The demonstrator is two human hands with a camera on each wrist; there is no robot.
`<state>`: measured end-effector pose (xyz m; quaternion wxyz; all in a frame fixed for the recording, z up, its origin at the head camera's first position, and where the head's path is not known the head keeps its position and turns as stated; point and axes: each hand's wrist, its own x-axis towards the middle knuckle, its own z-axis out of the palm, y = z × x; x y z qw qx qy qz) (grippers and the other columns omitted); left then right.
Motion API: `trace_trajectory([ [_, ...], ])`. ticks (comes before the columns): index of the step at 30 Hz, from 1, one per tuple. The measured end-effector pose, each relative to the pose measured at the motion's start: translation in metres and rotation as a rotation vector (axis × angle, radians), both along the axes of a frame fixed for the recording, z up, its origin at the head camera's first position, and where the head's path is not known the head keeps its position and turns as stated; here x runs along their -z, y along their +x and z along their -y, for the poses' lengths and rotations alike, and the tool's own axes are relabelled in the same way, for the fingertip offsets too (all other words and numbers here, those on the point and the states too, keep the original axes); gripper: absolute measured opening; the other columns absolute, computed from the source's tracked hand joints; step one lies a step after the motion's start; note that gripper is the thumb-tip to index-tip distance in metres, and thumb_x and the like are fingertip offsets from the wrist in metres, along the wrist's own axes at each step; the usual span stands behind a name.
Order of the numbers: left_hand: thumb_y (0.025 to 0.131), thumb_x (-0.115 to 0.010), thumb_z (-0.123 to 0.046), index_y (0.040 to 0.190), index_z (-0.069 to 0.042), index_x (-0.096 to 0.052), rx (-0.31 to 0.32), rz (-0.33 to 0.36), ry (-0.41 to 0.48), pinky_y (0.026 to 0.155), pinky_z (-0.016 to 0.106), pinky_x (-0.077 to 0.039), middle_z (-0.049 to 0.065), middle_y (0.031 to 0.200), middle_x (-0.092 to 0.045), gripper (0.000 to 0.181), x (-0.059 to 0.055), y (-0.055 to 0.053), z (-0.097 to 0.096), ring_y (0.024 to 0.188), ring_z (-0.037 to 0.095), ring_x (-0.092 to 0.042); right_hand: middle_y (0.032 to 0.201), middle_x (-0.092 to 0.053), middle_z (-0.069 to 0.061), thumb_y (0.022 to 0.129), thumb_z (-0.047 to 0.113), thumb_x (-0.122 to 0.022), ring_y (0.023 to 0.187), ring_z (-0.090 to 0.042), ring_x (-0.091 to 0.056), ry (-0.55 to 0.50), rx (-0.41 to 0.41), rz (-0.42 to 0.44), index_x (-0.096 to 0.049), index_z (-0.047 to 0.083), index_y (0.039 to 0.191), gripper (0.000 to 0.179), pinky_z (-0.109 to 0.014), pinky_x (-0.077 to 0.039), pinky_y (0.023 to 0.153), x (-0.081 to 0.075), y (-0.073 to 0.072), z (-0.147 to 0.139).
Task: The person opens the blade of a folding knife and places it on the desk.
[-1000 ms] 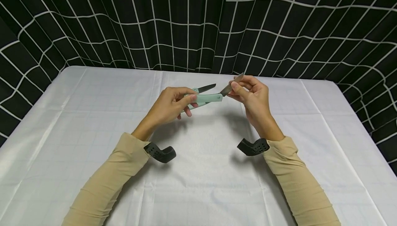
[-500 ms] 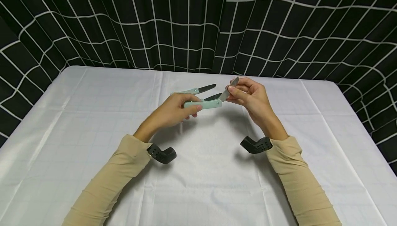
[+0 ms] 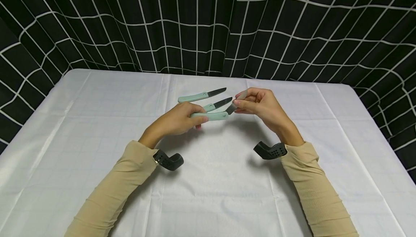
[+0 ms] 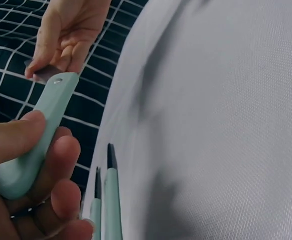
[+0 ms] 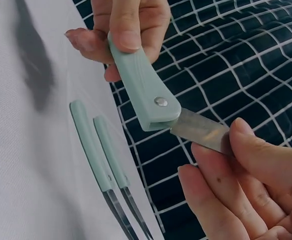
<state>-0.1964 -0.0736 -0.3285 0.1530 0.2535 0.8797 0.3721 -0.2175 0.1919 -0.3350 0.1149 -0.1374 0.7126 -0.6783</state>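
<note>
A folding knife with a mint-green handle [image 3: 214, 116] is held above the table between both hands. My left hand [image 3: 177, 121] grips the handle, thumb on top and fingers beneath, as the left wrist view shows. With thumb and fingers my right hand [image 3: 260, 103] pinches the steel blade [image 5: 201, 131], which angles out from the riveted end of the handle. Two similar mint-green knives lie on the cloth with their blades out: a farther knife [image 3: 193, 97] and a nearer knife [image 3: 222, 102], the latter partly hidden behind my left hand.
A white cloth [image 3: 208, 179] with fold creases covers the table. Behind its far edge hangs a black curtain [image 3: 195, 24] with a white grid. Each wrist carries a black camera mount, the left mount [image 3: 168, 160] and the right mount [image 3: 270, 151].
Both hands have lowered toward me with the held knife, and the right hand has come slightly down at the blade. The two knives lying behind have come more fully into sight.
</note>
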Motion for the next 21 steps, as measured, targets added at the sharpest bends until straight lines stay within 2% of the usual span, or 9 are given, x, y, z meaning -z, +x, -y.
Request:
trace_trajectory([
  [8, 0.1, -0.058, -0.02, 0.106, -0.005, -0.07, 0.002, 0.014, 0.061, 0.064, 0.025, -0.043, 0.01, 0.087, -0.074, 0.021, 0.0026, -0.0045, 0.0026, 0.067, 0.014, -0.06, 0.086, -0.075, 0.0, 0.089, 0.002, -0.071, 0.079, -0.012, -0.074, -0.019, 0.006, -0.011, -0.066, 0.003, 0.092, 0.006, -0.031, -0.059, 0.08, -0.0015, -0.0001, -0.0014],
  [13, 0.099, -0.06, -0.019, 0.108, -0.005, -0.071, 0.022, 0.006, 0.107, 0.063, 0.026, -0.043, 0.012, 0.088, -0.074, 0.021, 0.0036, -0.0062, 0.0047, 0.068, 0.015, -0.062, 0.087, -0.077, -0.001, 0.09, -0.001, -0.069, 0.08, -0.012, -0.074, -0.038, -0.009, -0.021, -0.065, 0.002, 0.093, 0.006, -0.03, -0.059, 0.079, -0.0019, -0.0003, -0.0027],
  [21, 0.101, -0.055, -0.019, 0.114, -0.007, -0.069, -0.011, 0.002, 0.173, 0.061, 0.026, -0.043, 0.014, 0.091, -0.074, 0.022, 0.0053, -0.0072, 0.0041, 0.07, 0.029, -0.062, 0.088, -0.077, -0.001, 0.09, -0.004, -0.067, 0.08, -0.012, -0.074, -0.096, 0.016, -0.113, -0.064, 0.003, 0.092, 0.008, -0.031, -0.059, 0.078, -0.0009, 0.0005, -0.0003],
])
